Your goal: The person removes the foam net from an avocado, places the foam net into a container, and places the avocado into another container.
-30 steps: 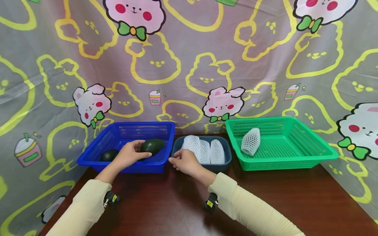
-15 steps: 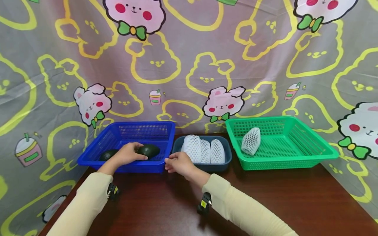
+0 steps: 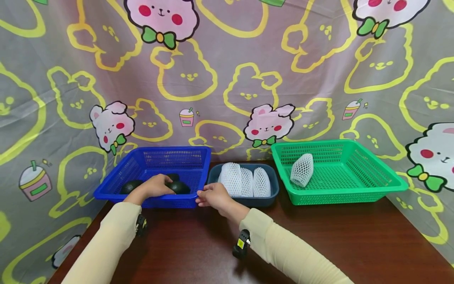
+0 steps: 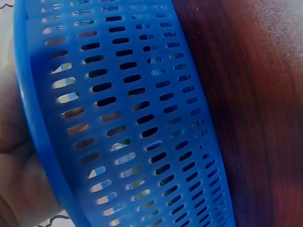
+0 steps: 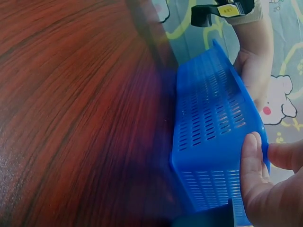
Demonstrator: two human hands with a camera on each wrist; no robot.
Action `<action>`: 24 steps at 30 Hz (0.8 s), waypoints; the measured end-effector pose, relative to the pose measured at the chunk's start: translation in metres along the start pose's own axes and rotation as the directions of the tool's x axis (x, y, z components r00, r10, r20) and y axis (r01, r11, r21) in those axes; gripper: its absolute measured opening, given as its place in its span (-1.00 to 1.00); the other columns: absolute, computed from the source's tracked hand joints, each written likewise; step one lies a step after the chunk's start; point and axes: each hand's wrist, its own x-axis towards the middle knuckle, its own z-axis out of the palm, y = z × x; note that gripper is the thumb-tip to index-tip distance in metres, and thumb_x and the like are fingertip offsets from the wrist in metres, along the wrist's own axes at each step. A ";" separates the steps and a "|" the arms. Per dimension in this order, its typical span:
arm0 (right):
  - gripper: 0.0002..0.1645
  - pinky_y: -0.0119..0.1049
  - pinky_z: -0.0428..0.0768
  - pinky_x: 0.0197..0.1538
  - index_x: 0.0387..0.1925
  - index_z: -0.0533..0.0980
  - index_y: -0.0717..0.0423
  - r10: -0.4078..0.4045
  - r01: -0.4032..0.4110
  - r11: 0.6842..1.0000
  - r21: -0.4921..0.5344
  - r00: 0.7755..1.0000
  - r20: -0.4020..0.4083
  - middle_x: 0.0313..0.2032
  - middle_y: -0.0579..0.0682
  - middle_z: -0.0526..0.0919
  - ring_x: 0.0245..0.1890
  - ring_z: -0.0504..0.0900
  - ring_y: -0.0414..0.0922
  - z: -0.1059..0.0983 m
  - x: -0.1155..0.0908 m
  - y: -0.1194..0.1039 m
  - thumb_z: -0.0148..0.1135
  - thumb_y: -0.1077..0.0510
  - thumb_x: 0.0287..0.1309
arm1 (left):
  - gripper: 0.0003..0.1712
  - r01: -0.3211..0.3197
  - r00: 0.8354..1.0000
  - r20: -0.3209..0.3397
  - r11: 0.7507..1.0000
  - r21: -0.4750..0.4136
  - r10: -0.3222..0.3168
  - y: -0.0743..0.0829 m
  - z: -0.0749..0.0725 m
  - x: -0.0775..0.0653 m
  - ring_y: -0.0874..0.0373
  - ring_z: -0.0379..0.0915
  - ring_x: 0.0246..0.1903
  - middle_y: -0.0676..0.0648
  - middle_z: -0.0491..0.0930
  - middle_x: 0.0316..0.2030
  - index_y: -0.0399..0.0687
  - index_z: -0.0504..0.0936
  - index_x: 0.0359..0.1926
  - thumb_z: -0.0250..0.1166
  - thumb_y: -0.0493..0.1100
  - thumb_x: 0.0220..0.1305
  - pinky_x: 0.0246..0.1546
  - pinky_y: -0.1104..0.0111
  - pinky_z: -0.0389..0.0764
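Observation:
A dark green avocado lies low in the blue plastic basket, and my left hand grips it from the left. Its fingertips are hidden down inside the basket. Behind that avocado the top of another avocado shows, and a further avocado rests left of my wrist. My right hand pinches the basket's front right corner. In the right wrist view, the thumb and fingers lie on either side of the rim. The left wrist view shows mostly the slotted basket wall.
Right of the blue basket stands a dark blue tub with several white foam net sleeves. A green basket farther right holds one white foam net piece. All stand on a brown wooden table before a patterned cloth.
My left hand has lowered the avocado leftward and down into the blue basket, uncovering another behind it. My right hand has moved slightly left from beside the tub onto the basket's corner.

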 end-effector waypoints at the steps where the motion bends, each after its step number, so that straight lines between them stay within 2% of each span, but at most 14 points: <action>1: -0.71 -0.25 0.68 -0.32 -0.06 0.37 0.54 -0.001 0.001 1.000 0.000 1.000 0.001 -0.39 0.24 0.67 -0.50 0.66 -0.12 0.000 0.000 0.000 0.16 0.41 0.25 | -0.36 0.013 1.000 0.016 1.000 0.004 -0.013 0.000 0.000 0.001 -0.27 0.47 0.03 -0.35 0.59 -0.05 -0.50 0.58 -0.02 0.48 -0.09 -0.04 0.03 -0.02 0.47; 6: -0.77 -0.26 0.67 -0.34 -0.11 0.39 0.51 -0.004 0.004 1.000 0.002 1.000 0.001 -0.44 0.19 0.66 -0.53 0.64 -0.14 0.000 0.001 0.000 0.15 0.42 0.25 | -0.37 0.057 0.995 0.080 0.998 0.014 -0.058 0.000 -0.003 0.003 -0.28 0.45 0.05 -0.37 0.58 -0.02 -0.51 0.56 0.01 0.44 -0.11 0.01 0.04 -0.03 0.47; 12: -0.79 -0.27 0.67 -0.35 -0.12 0.40 0.50 0.003 -0.003 1.000 -0.002 1.000 -0.001 -0.46 0.18 0.66 -0.52 0.63 -0.14 0.000 0.002 -0.001 0.15 0.41 0.25 | -0.45 0.090 0.989 0.117 0.995 0.047 -0.095 0.001 -0.005 0.005 -0.27 0.49 -0.01 -0.37 0.59 -0.05 -0.50 0.59 -0.04 0.41 -0.14 0.03 0.01 -0.02 0.49; 20: -0.66 -0.26 0.68 -0.34 -0.01 0.35 0.57 0.013 -0.013 1.000 -0.009 1.000 -0.014 -0.38 0.24 0.66 -0.52 0.62 -0.14 0.002 -0.001 -0.005 0.16 0.41 0.25 | -0.51 0.057 0.977 0.195 0.990 0.127 -0.081 0.006 -0.006 0.009 -0.31 0.48 0.00 -0.42 0.58 -0.08 -0.59 0.57 -0.06 0.35 -0.23 0.07 0.04 -0.01 0.49; 24: -0.66 -0.26 0.68 -0.34 -0.01 0.36 0.56 0.025 -0.025 1.000 -0.010 0.999 -0.021 -0.38 0.23 0.66 -0.52 0.62 -0.14 0.003 -0.002 -0.006 0.16 0.41 0.26 | -0.52 0.072 0.968 0.229 0.988 0.138 -0.102 0.009 -0.008 0.009 -0.26 0.52 -0.05 -0.40 0.59 -0.10 -0.60 0.56 -0.06 0.33 -0.25 0.07 0.02 0.00 0.50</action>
